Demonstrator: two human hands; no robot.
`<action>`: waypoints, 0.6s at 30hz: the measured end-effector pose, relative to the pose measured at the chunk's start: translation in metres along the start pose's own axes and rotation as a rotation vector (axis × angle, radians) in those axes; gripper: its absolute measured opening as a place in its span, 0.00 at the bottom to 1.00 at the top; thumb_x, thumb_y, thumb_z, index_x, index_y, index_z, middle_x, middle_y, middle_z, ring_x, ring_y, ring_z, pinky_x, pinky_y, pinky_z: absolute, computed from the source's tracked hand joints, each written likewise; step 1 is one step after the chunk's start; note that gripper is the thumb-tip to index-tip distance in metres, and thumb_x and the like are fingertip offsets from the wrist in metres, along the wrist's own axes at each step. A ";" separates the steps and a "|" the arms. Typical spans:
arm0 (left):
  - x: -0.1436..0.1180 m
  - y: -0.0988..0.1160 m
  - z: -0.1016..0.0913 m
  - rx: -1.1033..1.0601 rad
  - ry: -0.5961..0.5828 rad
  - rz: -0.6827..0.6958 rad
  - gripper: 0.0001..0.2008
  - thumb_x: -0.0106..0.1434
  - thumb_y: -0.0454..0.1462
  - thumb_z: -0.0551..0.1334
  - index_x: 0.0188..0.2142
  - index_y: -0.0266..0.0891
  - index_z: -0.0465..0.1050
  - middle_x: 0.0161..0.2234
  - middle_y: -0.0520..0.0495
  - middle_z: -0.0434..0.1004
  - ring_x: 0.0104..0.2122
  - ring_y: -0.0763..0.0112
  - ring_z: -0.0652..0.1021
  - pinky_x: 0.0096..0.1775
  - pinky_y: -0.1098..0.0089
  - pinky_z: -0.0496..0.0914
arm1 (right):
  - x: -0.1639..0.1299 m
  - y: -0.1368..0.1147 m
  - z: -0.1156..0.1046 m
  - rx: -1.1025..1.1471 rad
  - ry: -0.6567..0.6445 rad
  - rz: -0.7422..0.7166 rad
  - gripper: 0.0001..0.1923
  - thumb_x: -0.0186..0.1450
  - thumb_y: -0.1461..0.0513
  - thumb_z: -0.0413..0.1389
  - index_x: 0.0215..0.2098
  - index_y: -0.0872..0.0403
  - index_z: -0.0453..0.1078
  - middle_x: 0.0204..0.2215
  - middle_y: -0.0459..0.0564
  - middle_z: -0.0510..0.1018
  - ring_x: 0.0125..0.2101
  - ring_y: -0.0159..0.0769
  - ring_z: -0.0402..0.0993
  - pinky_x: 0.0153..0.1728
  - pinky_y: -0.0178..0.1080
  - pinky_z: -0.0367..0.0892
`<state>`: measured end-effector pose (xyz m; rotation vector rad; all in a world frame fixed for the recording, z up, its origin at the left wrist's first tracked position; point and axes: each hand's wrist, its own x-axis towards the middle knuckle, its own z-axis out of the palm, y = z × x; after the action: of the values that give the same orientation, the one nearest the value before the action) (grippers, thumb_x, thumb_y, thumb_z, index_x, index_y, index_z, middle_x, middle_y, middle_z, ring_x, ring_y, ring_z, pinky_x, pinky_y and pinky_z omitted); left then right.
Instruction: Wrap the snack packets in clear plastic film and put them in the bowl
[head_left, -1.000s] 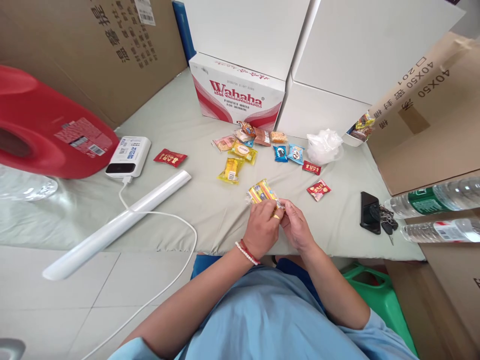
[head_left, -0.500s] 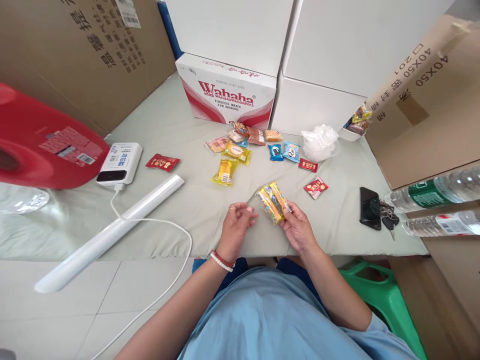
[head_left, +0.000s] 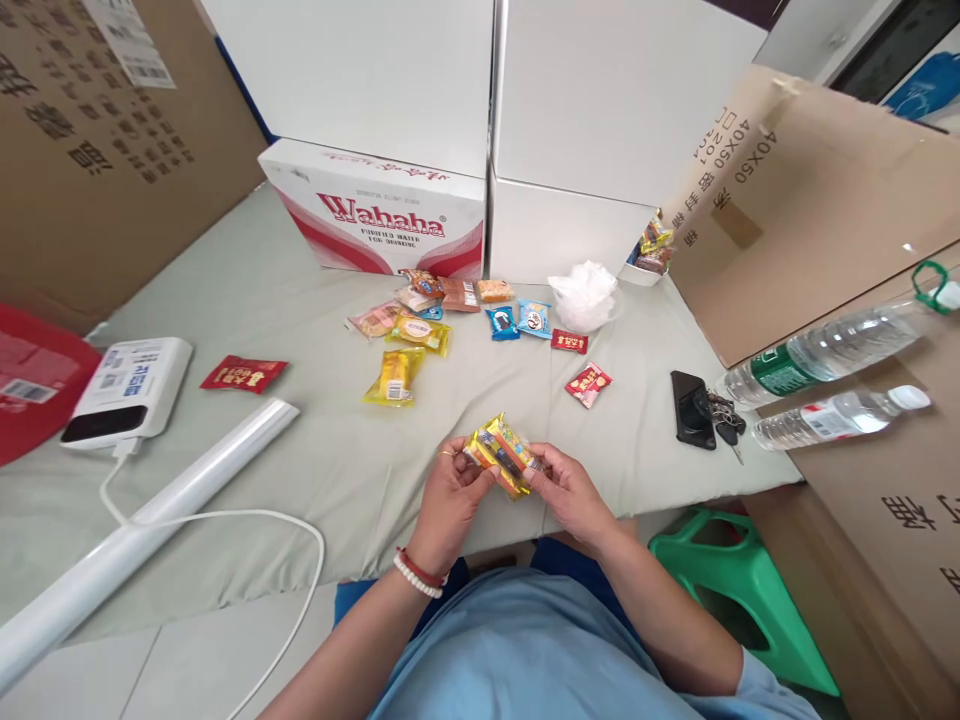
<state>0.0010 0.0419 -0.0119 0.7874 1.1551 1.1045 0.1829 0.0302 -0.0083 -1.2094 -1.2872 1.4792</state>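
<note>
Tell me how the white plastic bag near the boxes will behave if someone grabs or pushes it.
The white plastic bag is crumpled into a loose heap, so it probably collapses floppily when grabbed. It looks thin and empty, likely very light, so a push should slide or crumple it rather than tip it. Glossy film suggests it may slip.

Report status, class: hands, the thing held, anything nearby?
Left hand and right hand both in grip on yellow snack packet. Held above table edge. Loose red packet beyond.

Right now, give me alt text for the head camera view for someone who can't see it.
Both hands, left hand and right hand, hold a yellow snack packet over a grey-green table. More wrapped snacks lie scattered beyond it, before a Wahaha box; a phone with keys and two water bottles sit to the right.
</note>
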 end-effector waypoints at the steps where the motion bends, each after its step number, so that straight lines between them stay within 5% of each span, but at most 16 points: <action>1: -0.002 -0.001 -0.002 0.064 -0.004 0.021 0.29 0.52 0.47 0.74 0.48 0.41 0.65 0.46 0.43 0.80 0.47 0.60 0.82 0.51 0.57 0.76 | -0.001 0.000 -0.004 0.001 0.019 0.003 0.22 0.68 0.46 0.61 0.54 0.48 0.76 0.50 0.49 0.81 0.50 0.43 0.76 0.53 0.44 0.70; 5: -0.015 -0.010 -0.035 0.462 0.116 0.196 0.23 0.61 0.50 0.66 0.50 0.41 0.69 0.49 0.40 0.76 0.49 0.57 0.80 0.50 0.55 0.77 | -0.008 -0.004 -0.037 -0.042 0.226 0.025 0.24 0.65 0.45 0.64 0.54 0.48 0.77 0.48 0.50 0.82 0.46 0.45 0.77 0.51 0.46 0.72; 8: -0.027 -0.017 -0.073 0.808 0.239 0.377 0.22 0.65 0.51 0.61 0.52 0.40 0.69 0.49 0.40 0.75 0.41 0.58 0.81 0.45 0.52 0.78 | -0.013 -0.013 -0.080 -0.067 0.445 0.010 0.25 0.62 0.47 0.67 0.53 0.47 0.77 0.43 0.49 0.83 0.41 0.43 0.77 0.47 0.46 0.73; 11: -0.033 -0.020 -0.098 1.080 0.284 0.612 0.18 0.68 0.47 0.59 0.51 0.40 0.70 0.48 0.38 0.76 0.44 0.54 0.80 0.49 0.50 0.76 | -0.008 -0.026 -0.132 -0.004 0.675 -0.052 0.25 0.59 0.49 0.70 0.53 0.45 0.76 0.36 0.46 0.82 0.36 0.40 0.76 0.41 0.44 0.74; 14: -0.031 -0.023 -0.103 1.279 0.255 0.770 0.14 0.70 0.41 0.57 0.51 0.40 0.71 0.48 0.38 0.78 0.47 0.52 0.79 0.51 0.50 0.74 | 0.019 -0.043 -0.188 0.133 0.839 -0.151 0.25 0.57 0.53 0.71 0.51 0.46 0.74 0.39 0.47 0.81 0.36 0.39 0.77 0.38 0.43 0.75; 18: -0.026 -0.031 -0.103 1.427 0.196 0.863 0.12 0.66 0.37 0.59 0.49 0.45 0.74 0.44 0.42 0.81 0.43 0.53 0.81 0.49 0.52 0.74 | 0.094 -0.073 -0.265 0.192 0.905 -0.219 0.21 0.57 0.59 0.68 0.48 0.48 0.71 0.41 0.49 0.81 0.37 0.40 0.79 0.36 0.45 0.75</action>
<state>-0.0913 0.0025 -0.0585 2.4856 1.8041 0.8740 0.4217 0.1871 0.0446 -1.3206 -0.6108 0.7082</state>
